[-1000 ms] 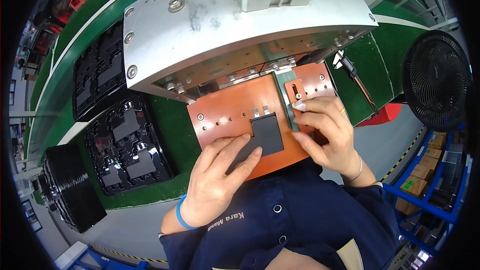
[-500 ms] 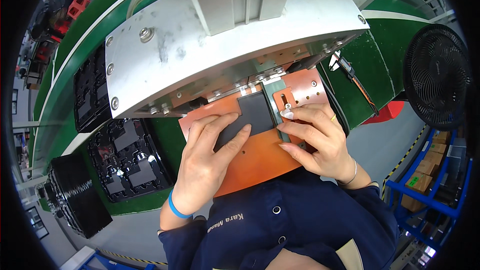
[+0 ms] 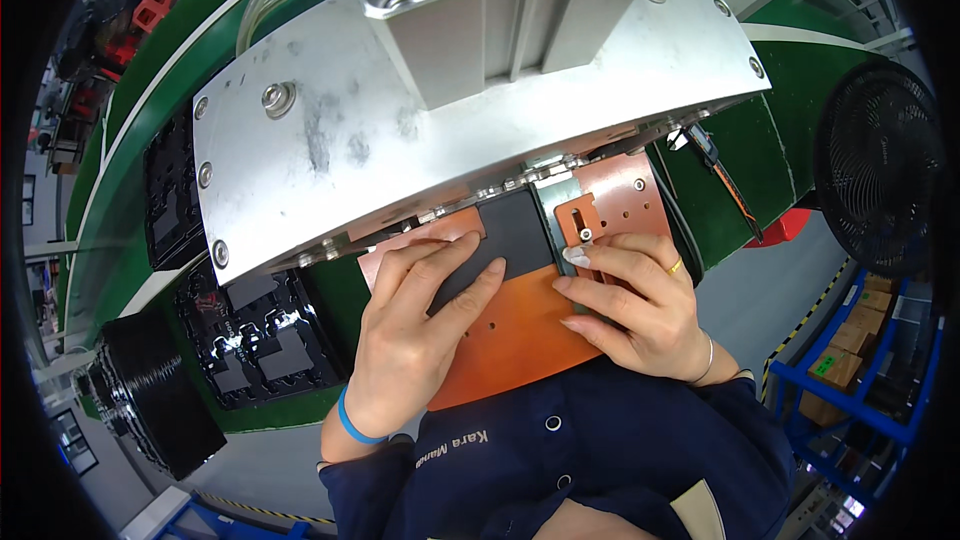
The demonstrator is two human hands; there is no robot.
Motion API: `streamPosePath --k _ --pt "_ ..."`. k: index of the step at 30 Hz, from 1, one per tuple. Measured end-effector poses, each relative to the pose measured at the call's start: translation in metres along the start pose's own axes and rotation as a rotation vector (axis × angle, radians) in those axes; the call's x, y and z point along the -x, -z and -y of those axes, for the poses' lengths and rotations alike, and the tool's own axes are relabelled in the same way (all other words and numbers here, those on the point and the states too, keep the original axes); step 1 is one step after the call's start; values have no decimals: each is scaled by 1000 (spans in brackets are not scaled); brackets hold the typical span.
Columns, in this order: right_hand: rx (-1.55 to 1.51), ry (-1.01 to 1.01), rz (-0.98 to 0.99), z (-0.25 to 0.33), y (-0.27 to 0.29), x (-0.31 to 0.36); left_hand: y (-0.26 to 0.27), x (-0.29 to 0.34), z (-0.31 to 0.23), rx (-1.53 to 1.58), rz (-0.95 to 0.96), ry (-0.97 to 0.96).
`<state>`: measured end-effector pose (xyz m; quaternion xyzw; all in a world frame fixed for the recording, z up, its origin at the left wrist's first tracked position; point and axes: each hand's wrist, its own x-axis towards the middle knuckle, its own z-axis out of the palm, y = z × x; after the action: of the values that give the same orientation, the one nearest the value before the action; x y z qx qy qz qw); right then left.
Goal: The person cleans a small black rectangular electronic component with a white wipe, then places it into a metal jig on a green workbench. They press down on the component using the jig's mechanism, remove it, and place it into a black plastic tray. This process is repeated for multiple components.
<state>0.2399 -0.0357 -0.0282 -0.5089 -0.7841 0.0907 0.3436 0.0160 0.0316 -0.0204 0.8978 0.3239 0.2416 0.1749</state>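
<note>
Likely lining up a dark flat piece (image 3: 515, 235) at the metal block (image 3: 300, 170)

The dark flat piece lies on an orange plate (image 3: 530, 345), between the two hands, its far end at the block's near edge; contact there can't be told. Left hand (image 3: 415, 310): thumb and fingers narrow, holding the piece's near-left part. Right hand (image 3: 645, 305): fingers half curled, thumb a little apart, tips over the green strip (image 3: 545, 208) and the near end of a slotted orange block (image 3: 572, 212); cannot tell if it pinches anything.

Step in hand looks like positioning: piece pushed up and squared along the strip. Next move, as judged, calls for keeping the piece flat and straight with the left hand, right fingertips guarding the strip side, then getting fingers clear of the metal block. Risk: piece skewing.

Farther out: black tray (image 3: 325, 335) with similar dark pieces, left of the left hand; caliper (image 3: 706, 150) beyond the right hand on the green tabletop (image 3: 745, 120); black fan (image 3: 880, 170) well to its right.
</note>
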Motion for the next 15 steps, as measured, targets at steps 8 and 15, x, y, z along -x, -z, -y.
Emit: streamPosePath --k 8,15 --pt "-10 95 -87 0 1 6 -1 1 0 8 1 21" --pt "91 41 -172 -2 -4 11 1 -1 -2 8 14 36"
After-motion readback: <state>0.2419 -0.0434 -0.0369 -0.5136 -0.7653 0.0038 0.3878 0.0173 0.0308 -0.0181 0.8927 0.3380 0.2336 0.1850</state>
